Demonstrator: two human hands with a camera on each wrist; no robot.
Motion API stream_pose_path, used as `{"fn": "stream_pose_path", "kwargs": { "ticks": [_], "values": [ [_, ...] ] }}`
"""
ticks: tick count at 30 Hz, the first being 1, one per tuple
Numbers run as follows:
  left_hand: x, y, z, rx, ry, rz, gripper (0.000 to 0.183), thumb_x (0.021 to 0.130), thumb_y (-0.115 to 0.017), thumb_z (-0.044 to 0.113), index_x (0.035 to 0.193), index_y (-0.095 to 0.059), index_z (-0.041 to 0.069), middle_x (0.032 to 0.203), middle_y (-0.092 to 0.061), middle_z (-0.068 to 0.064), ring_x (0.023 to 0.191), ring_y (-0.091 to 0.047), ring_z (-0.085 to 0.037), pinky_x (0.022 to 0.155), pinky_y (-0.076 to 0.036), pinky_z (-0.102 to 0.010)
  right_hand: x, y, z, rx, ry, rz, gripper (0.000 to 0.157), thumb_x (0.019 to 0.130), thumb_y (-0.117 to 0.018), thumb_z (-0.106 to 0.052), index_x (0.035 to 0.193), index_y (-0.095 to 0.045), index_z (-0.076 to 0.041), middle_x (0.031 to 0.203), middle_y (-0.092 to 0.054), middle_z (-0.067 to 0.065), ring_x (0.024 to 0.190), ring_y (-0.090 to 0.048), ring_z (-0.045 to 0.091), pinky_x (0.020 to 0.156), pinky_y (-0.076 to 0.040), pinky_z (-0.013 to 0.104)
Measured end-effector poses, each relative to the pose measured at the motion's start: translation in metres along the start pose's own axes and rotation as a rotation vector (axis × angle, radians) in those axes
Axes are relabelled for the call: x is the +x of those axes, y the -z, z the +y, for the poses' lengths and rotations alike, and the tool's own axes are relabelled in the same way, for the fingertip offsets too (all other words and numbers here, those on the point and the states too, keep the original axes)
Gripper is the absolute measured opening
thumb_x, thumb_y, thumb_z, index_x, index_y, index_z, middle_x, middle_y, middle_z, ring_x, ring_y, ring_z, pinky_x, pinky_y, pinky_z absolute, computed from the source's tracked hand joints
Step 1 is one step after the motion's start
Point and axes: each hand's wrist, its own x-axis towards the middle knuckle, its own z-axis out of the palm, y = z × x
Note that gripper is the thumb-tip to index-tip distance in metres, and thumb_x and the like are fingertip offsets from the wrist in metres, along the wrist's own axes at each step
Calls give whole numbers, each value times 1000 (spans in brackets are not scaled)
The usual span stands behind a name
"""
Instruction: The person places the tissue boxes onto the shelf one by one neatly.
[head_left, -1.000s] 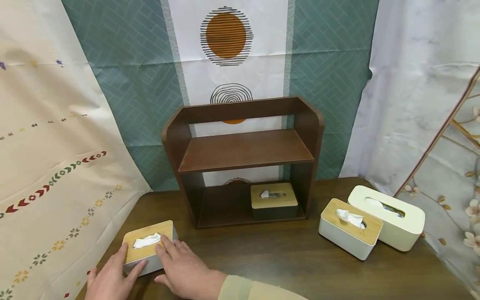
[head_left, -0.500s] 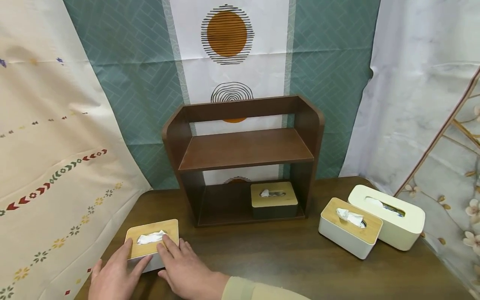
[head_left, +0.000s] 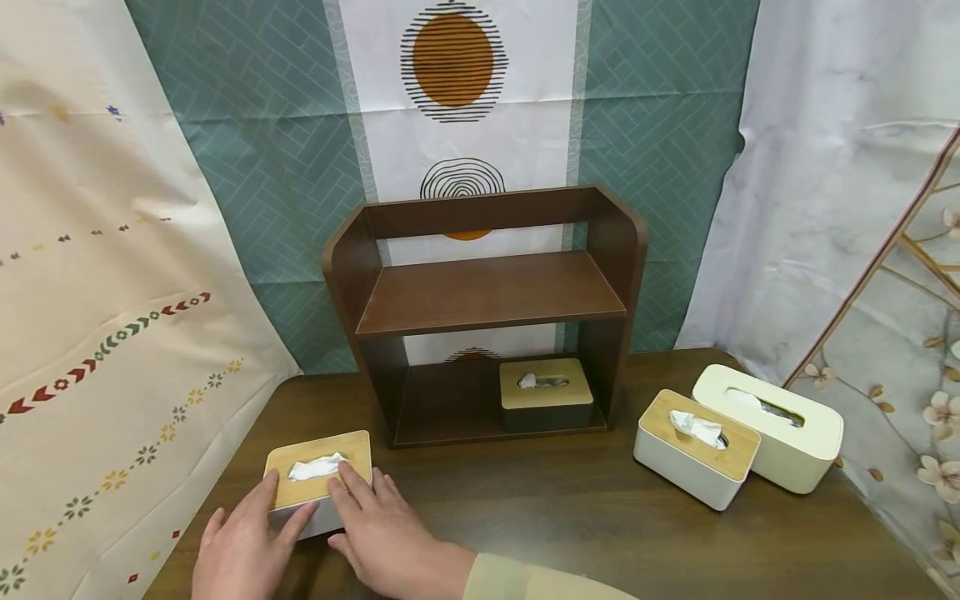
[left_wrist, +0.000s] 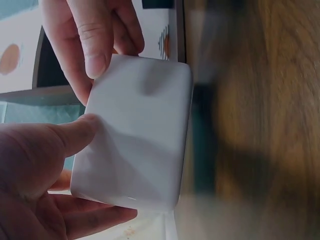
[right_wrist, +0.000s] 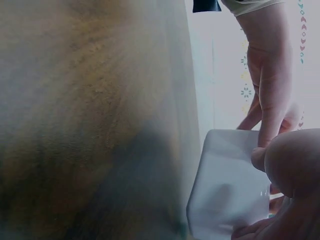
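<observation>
A white tissue box (head_left: pixel 303 490) with a light wooden lid is at the table's left side, a white tissue poking through its slot. My left hand (head_left: pixel 243 546) holds its left end, thumb on the front wall and fingers round the side. The right hand (head_left: pixel 390 533) grips the other end, with fingertips over the lid's right edge. In the left wrist view the box's plain white wall (left_wrist: pixel 140 135) stands between both hands, close over the table. The right wrist view shows the same white wall (right_wrist: pixel 220 175), partly covered by the hands.
A brown two-tier shelf (head_left: pixel 491 292) stands at the back; a dark tissue box (head_left: pixel 547 414) with a wooden lid sits at its lower right. On the right, another white wooden-lidded tissue box (head_left: pixel 678 462) lies before a cream tissue box (head_left: pixel 795 462). Patterned cloths (head_left: pixel 112 250) hang around the table (head_left: pixel 540 508).
The white tissue box has moved a little to the right, held by both hands, which travel along with it. The shelf and the other tissue boxes stay in place.
</observation>
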Motion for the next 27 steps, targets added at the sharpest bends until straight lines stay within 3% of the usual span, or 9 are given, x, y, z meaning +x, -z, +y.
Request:
{"fn": "stream_pose_path", "kwargs": {
  "ticks": [15,27],
  "values": [
    [-6,-7,27,-36,-30,66,83,102,-81,42,157,-50,-11,154,-56,-34,140,-57,-54,123,-24,-71,-19,15,13,18,-13,27,64,116,-57,-41,171,-41,-11,181,-28,8,150,-51,43,123,-43,46],
    [-12,-15,47,-58,-154,215,77,97,-87,38,151,-58,-9,144,-66,-32,130,-66,-51,120,-32,-69,-35,25,25,26,-46,42,62,117,-56,-38,170,-41,-9,180,-29,9,152,-49,45,124,-43,50]
  ]
}}
